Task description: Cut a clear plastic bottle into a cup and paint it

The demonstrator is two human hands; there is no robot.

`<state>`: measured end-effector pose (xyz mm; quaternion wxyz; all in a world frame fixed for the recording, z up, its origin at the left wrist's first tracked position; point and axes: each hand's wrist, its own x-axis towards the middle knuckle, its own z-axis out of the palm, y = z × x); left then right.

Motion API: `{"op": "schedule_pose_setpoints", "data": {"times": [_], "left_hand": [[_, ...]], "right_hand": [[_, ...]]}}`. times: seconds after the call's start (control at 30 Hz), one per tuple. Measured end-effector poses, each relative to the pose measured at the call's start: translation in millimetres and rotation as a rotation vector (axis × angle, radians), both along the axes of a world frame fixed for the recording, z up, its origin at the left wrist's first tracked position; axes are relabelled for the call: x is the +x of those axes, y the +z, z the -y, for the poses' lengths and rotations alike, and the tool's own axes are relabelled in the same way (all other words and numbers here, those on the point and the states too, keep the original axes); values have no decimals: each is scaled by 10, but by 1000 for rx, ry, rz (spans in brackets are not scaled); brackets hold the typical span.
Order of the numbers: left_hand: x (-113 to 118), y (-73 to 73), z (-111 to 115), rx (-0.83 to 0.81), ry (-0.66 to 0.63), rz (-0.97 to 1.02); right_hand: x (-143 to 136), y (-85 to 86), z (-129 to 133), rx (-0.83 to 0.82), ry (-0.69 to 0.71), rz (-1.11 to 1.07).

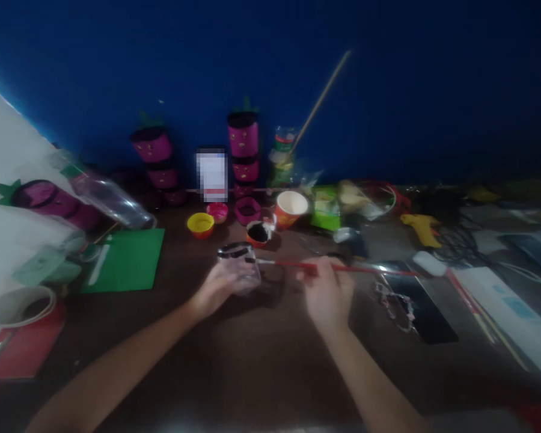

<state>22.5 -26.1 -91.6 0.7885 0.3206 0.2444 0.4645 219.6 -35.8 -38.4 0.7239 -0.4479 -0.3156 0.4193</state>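
My left hand (219,285) is closed around a small clear plastic cup (249,278) whose rim carries black paint. Between the fingers of my right hand (327,288) lies a red-handled paintbrush (293,264), held almost level. Its tip points left and meets the black-painted side near the rim. Just behind the clear cup stands a small pot of black paint (258,233). A yellow pot (201,224) and a pink paint pot (217,211) are farther left, and a paper cup (291,208) is at the back. The picture is somewhat blurred.
Purple stacked-cup figures (244,144) stand along the blue wall. A plastic bottle (112,195) and green sheet (126,261) lie left. To the right are a phone (426,310), a bracelet (394,304), a yellow glue gun (421,228) and more brushes (482,313).
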Motion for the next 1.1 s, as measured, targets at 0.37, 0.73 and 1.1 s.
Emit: {"op": "schedule_pose_setpoints", "data": {"times": [0.37, 0.73, 1.1], "left_hand": [[0, -81, 35, 10, 86, -133], [2, -102, 28, 35, 80, -127], [18, -40, 22, 30, 81, -143]], "right_hand": [[-17, -49, 104, 48, 17, 144], [-12, -100, 108, 44, 20, 247], [12, -47, 83, 75, -7, 144]]}}
